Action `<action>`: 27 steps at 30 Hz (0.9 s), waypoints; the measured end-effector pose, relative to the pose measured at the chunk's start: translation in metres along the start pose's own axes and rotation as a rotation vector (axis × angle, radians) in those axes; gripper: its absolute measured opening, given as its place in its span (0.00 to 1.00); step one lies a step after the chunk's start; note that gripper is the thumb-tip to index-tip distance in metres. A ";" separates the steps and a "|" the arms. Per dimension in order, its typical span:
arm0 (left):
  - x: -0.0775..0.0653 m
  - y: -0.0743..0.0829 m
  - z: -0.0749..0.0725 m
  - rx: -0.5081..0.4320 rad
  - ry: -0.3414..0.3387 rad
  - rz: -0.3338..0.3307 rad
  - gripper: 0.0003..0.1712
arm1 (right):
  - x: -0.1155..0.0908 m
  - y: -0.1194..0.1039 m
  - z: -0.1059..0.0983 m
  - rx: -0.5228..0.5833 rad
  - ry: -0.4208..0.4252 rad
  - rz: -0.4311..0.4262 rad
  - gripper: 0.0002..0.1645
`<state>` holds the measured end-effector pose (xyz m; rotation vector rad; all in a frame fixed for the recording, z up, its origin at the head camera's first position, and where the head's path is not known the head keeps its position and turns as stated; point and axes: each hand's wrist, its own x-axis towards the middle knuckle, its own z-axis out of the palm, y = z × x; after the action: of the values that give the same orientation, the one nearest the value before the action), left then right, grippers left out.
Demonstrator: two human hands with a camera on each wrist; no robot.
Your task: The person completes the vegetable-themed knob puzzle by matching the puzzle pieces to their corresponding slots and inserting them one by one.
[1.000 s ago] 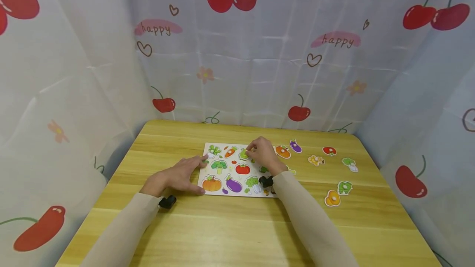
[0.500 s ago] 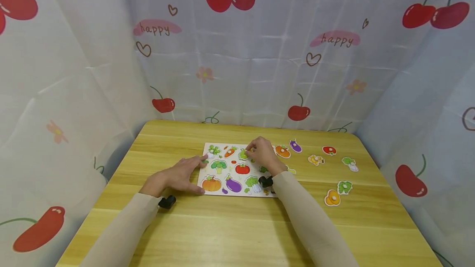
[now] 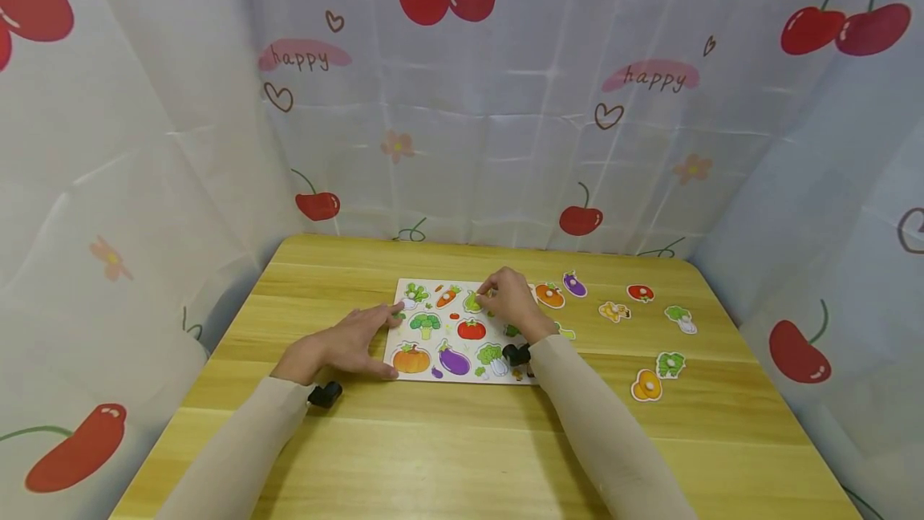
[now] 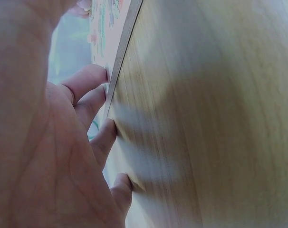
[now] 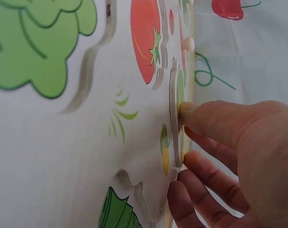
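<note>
My right hand [image 3: 511, 299] pinches a green vegetable puzzle piece [image 3: 472, 303] in the upper middle of the white puzzle board [image 5: 87, 156]. In the right wrist view, thumb and fingers meet at the far side of this piece [image 5: 180, 88], whose edge stands up beside its slot. My left hand [image 3: 354, 341] spreads its fingers along the board's left edge, thumb at the near corner. In the left wrist view its fingertips [image 4: 99, 71] touch the board's side and the table. A carrot piece [image 3: 447, 296] with a knob sits just left of the green piece.
Loose knobbed pieces lie right of the board: a pumpkin [image 3: 550, 296], an eggplant [image 3: 575, 285], a tomato [image 3: 641, 294], a leafy cabbage [image 3: 681, 320] and several others. The wooden table [image 3: 433, 448] meets a cherry-printed curtain [image 3: 491, 175] at the back and sides.
</note>
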<state>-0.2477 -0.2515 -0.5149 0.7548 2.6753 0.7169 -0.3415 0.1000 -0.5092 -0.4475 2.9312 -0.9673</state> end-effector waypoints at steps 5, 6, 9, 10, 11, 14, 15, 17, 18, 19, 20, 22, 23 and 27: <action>0.000 0.000 0.000 0.000 0.001 0.003 0.56 | -0.001 0.000 0.001 -0.003 0.005 0.007 0.07; 0.001 0.000 0.000 0.001 0.001 0.002 0.56 | -0.001 -0.001 0.001 -0.005 0.007 0.006 0.07; 0.001 0.000 0.000 0.003 0.000 0.001 0.56 | -0.001 -0.001 0.001 -0.008 0.007 0.010 0.07; 0.001 0.001 0.000 0.003 -0.001 0.000 0.56 | -0.001 -0.002 0.001 -0.005 0.007 0.013 0.07; 0.001 0.001 0.000 0.001 -0.001 -0.001 0.56 | -0.001 -0.002 0.001 -0.005 0.007 0.014 0.07; 0.001 0.001 0.000 0.000 -0.003 -0.005 0.56 | -0.001 -0.002 0.002 -0.004 0.007 0.015 0.07; 0.000 0.001 0.000 -0.001 -0.004 -0.007 0.56 | 0.000 -0.001 0.002 -0.005 0.008 0.012 0.07; 0.000 0.001 0.000 0.001 -0.006 -0.008 0.56 | 0.001 -0.001 0.004 -0.012 0.012 0.006 0.07; 0.000 0.002 0.000 0.003 -0.007 -0.008 0.56 | 0.001 0.000 0.004 -0.013 0.011 0.004 0.07; 0.000 0.002 0.000 0.003 -0.007 -0.008 0.56 | 0.002 0.000 0.005 -0.016 0.012 0.002 0.07; 0.000 0.002 0.000 0.005 -0.007 -0.007 0.56 | 0.002 0.001 0.005 -0.016 0.012 0.001 0.07; 0.000 0.002 0.000 0.006 -0.006 -0.005 0.56 | 0.003 0.001 0.006 -0.015 0.014 0.003 0.07; 0.000 0.002 0.000 0.004 -0.007 -0.005 0.56 | 0.003 0.001 0.006 -0.013 0.013 0.007 0.07; 0.000 0.002 0.000 -0.002 -0.007 -0.004 0.55 | 0.004 0.001 0.006 -0.012 0.004 0.023 0.08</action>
<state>-0.2472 -0.2500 -0.5136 0.7506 2.6684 0.7142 -0.3446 0.0961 -0.5144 -0.4124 2.9405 -0.9492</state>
